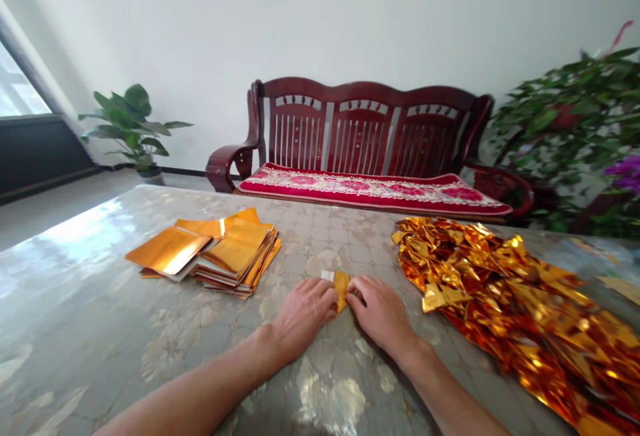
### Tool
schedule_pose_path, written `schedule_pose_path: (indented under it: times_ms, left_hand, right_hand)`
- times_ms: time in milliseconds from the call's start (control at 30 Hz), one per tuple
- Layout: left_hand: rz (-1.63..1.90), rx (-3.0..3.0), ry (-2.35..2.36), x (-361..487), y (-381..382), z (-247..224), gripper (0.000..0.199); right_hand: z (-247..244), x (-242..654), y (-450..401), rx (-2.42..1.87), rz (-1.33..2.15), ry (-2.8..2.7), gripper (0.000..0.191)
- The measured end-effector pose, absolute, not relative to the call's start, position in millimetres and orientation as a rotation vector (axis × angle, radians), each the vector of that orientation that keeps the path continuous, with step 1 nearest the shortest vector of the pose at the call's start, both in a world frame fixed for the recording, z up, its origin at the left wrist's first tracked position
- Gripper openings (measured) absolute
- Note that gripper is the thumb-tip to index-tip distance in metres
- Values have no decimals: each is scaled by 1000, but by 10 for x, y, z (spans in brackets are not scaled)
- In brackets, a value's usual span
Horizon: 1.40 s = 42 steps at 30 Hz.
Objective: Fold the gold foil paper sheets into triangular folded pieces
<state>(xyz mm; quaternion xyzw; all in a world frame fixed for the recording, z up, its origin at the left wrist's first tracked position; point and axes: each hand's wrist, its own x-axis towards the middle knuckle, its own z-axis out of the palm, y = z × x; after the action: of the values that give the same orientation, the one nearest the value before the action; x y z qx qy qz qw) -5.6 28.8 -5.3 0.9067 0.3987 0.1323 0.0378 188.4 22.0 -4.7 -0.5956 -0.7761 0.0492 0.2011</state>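
A small folded piece of gold foil paper (341, 284), with a pale strip at its upper left, lies on the table (200, 343) between my hands. My left hand (306, 309) rests over its left side, fingers curled together on the paper. At its right edge my right hand (379, 308) pinches the paper between thumb and fingers. Left of my hands is a loose stack of flat gold paper sheets (240, 246). To the right spreads a large heap of folded gold foil pieces (520, 309). The fingertips are partly hidden.
Beyond the table stands a dark red wooden bench (365, 136) with a red and white patterned cushion (370, 188). A potted plant (131, 126) is at the back left, leafy plants (560, 116) at the right. Clear plastic (585, 253) lies behind the foil heap.
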Motion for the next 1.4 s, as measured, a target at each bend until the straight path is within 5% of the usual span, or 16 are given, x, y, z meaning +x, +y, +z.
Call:
schedule_pose_path:
  times_ms: [567,700,867,1000,1400]
  left_hand:
    - [268,2893,1176,83,-3,-85,23]
    - [290,2931,1158,92,-15,-89,22]
    - [310,2943,1179,95,-21,-125,24]
    - [354,2915,1189,84,-17,-162,28]
    - [381,2883,1309,77,-23,-164,35]
  right_hand:
    - [-64,1917,339,-1836,70,-2066,5]
    - [-12,1887,338,-1922,186,-2035,4]
    - [47,1893,341,-1972,431,-1958,24]
    - [84,1891,317,-1954,507,-1957,11]
    - [-77,1832,155,-1657,104,-2083,13]
